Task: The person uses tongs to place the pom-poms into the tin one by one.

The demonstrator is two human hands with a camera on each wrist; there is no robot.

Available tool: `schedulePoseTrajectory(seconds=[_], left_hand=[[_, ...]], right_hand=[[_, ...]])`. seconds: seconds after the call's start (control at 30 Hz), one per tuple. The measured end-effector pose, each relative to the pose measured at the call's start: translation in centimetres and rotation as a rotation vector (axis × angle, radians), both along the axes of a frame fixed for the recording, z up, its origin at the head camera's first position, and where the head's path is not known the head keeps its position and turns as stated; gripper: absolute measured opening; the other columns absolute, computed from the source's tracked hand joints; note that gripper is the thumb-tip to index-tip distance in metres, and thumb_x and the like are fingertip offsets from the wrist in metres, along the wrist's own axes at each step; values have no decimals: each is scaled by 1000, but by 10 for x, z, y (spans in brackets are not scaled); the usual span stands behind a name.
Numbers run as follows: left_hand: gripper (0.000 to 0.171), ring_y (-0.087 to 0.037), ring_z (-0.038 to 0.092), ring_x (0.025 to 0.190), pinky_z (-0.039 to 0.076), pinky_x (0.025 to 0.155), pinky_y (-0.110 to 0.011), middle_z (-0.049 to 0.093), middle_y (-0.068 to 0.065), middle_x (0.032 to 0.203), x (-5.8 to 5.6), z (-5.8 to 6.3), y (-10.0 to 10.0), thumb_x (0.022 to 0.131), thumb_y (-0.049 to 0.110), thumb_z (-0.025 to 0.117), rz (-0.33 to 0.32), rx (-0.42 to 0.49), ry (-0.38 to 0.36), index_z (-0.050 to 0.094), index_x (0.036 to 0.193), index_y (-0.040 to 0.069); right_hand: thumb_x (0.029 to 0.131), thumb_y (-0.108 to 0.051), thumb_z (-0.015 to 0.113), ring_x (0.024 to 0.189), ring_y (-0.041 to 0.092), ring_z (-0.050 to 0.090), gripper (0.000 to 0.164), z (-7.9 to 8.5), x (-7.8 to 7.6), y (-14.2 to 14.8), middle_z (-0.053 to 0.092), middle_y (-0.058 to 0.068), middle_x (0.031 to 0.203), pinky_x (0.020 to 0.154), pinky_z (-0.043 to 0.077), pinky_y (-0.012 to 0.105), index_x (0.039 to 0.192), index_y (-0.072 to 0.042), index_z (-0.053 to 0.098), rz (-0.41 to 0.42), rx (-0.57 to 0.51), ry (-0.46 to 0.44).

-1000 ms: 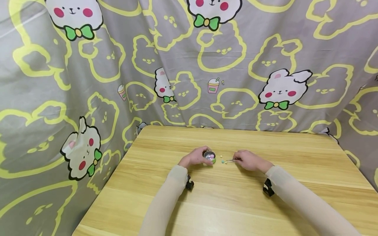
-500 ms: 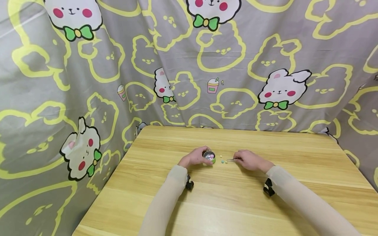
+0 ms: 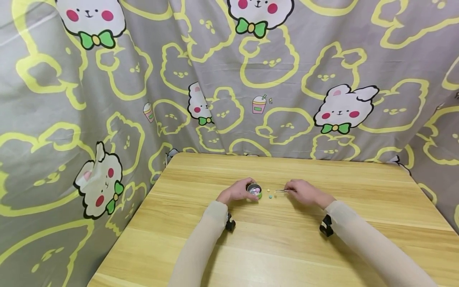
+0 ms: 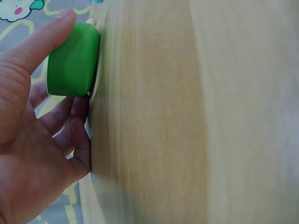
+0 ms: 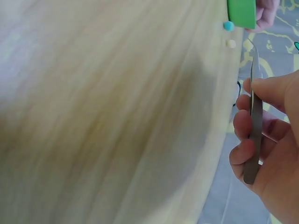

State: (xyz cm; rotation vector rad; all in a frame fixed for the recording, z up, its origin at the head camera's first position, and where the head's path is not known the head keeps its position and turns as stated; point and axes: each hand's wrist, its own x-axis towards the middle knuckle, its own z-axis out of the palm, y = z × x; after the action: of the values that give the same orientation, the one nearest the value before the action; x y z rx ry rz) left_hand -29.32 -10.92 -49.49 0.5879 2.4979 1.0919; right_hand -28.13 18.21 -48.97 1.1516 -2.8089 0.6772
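Observation:
My left hand grips a small round green tin, thumb on the near side and fingers curled round the far side. Seen from above, the tin is uncovered and holds several pinkish balls. My right hand pinches a pair of metal tweezers with a slim curved tip that points left toward the tin. Between tin and tweezers lie a blue ball and a pale yellow ball. In the right wrist view the tweezer tip stands beside another pale ball, with a gap between.
A wood-grain table spreads under both hands. Grey patterned cloth hangs behind its far edge and along the sides. Black wrist-worn devices sit at both forearms.
My right hand has shifted slightly up and right, and the tweezer tip has lifted from beside the nearer yellow ball. The left hand and the tin have stayed in place.

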Motion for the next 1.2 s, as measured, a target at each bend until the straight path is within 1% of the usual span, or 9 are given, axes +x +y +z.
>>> schedulePoseTrajectory(seconds=[0.2,0.33,0.43,0.57,0.77,0.97,1.2], left_hand=[[49,-12,55,92,45,79,-29,58,4,103,1,0,1,76,25,81,-1,1,-4,55,117,18],[48,-13,55,91,45,79,-29,58,3,103,1,-2,1,77,24,80,-1,13,-11,55,117,17],[47,-12,55,91,45,78,-29,58,3,103,0,-1,1,77,25,80,-7,5,-3,55,117,17],[47,-12,55,91,46,77,-27,57,3,103,0,1,1,78,25,80,-8,-3,-3,54,117,18],[47,-13,55,91,45,79,-28,58,3,104,1,1,1,77,24,80,2,8,-14,55,116,19],[47,-13,55,92,45,80,-29,58,2,105,2,1,1,77,23,80,1,8,-5,55,116,17],[46,-12,55,91,45,80,-27,58,2,102,1,1,2,77,21,81,7,17,-6,55,115,16]], right_hand=[[92,-5,57,74,11,53,11,7,-2,0,58,-2,85,66,46,34,96,-8,67,1,-25,5],[92,-5,58,71,9,51,11,7,-5,-2,57,-4,83,65,44,33,96,-8,67,-2,-31,20],[92,-5,58,69,9,49,11,10,-6,-3,57,-4,82,64,42,32,96,-8,67,-11,-43,24],[92,-4,58,70,10,49,11,15,-6,-5,58,-3,83,64,42,32,97,-7,67,-23,-55,6],[93,-6,57,71,10,51,12,21,-6,-10,60,-2,86,65,43,33,99,-7,67,-18,-59,-3],[94,-6,56,74,11,53,13,23,-6,-15,61,-1,87,67,44,34,100,-6,67,-15,-54,7],[94,-7,57,71,11,50,11,25,-9,-23,58,-3,84,65,43,33,99,-7,67,-16,-69,3]])
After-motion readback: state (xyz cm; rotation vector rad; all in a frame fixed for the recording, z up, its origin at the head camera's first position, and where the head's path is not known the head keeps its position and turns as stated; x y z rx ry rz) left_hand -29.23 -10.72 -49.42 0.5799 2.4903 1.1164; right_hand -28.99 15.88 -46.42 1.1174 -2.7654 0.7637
